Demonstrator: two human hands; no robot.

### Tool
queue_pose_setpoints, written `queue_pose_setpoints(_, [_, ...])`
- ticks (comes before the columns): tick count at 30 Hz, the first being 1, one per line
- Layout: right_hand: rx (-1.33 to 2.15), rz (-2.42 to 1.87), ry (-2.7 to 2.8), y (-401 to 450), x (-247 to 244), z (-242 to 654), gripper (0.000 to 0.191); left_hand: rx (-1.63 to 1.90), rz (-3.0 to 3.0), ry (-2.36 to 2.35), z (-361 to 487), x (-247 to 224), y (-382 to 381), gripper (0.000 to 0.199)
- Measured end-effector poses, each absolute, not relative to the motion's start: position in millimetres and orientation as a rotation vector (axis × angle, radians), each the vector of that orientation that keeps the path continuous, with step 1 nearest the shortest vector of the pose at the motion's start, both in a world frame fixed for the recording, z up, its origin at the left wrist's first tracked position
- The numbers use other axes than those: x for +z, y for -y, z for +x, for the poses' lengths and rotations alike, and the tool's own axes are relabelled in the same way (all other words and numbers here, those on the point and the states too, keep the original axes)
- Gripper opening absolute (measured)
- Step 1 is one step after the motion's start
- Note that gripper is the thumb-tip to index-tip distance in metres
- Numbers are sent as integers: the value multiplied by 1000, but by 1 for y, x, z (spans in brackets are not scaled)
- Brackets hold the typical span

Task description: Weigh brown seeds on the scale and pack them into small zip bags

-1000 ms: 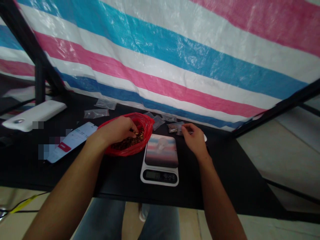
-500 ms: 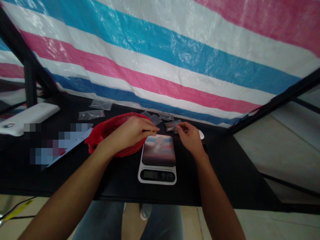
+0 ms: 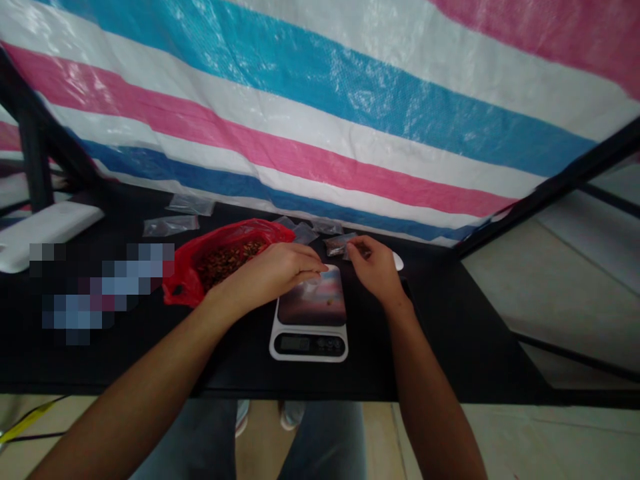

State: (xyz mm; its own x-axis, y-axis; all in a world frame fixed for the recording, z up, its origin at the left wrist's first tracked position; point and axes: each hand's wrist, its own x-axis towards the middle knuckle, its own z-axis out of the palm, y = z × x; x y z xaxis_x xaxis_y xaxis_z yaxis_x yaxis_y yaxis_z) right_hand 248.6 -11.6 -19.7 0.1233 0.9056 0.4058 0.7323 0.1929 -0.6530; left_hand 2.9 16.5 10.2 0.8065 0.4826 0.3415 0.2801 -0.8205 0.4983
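My left hand (image 3: 295, 267) hovers over the back of the kitchen scale (image 3: 310, 345), its fingers pinched together. Whatever those fingers hold is hidden. A tiny yellowish-brown piece (image 3: 329, 303) lies on the scale's glossy platform. Beside my left wrist, an open red plastic bag (image 3: 183, 270) holds many small brown pieces (image 3: 225, 263). Behind the scale to the right, my right hand (image 3: 373, 263) has its fingers closed at the edge of a small clear plastic bag (image 3: 336, 245) with brown contents. Part of a white object (image 3: 398, 261) shows behind that hand.
Several clear small bags (image 3: 171, 226) lie along the back of the black table (image 3: 220, 363). At the left is a white device (image 3: 55, 230), with a blurred-out patch in front of it. A striped plastic sheet (image 3: 310, 120) rises behind the table between dark frame bars.
My left hand has moved right, farther over the scale, uncovering more of the red bag's contents. A tiny piece now shows on the platform. My right hand stays about where it was.
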Motion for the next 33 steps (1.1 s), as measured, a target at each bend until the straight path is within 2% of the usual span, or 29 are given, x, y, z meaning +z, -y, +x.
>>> queue_pose_setpoints(4, [393, -1490, 1670, 16, -14, 249, 26, 687, 2524, -567, 2, 10, -15, 25])
queue_pose_setpoints(11, [1217, -1401, 1966, 42, 15, 249, 26, 754, 2515, -755, -20, 15, -26, 29])
queue_pose_setpoints(13, [1307, -1420, 1979, 47, 18, 250, 25, 681, 2517, -892, -34, 17, -35, 29])
queue_pose_setpoints(22, [1265, -1480, 2163, 45, 17, 248, 17, 127, 2475, -1218, -76, 9, -61, 29])
queue_pose_setpoints(27, [1085, -1501, 2129, 67, 31, 245, 16, 55, 2474, -1224, -68, 12, -55, 30])
queue_pose_setpoints(30, [1038, -1521, 2062, 107, 34, 243, 12, 61, 2528, -1195, -66, 13, -52, 31])
queue_pose_setpoints(33, [1041, -1636, 2039, 152, 23, 239, 18, 77, 2549, -1191, -67, 11, -53, 31])
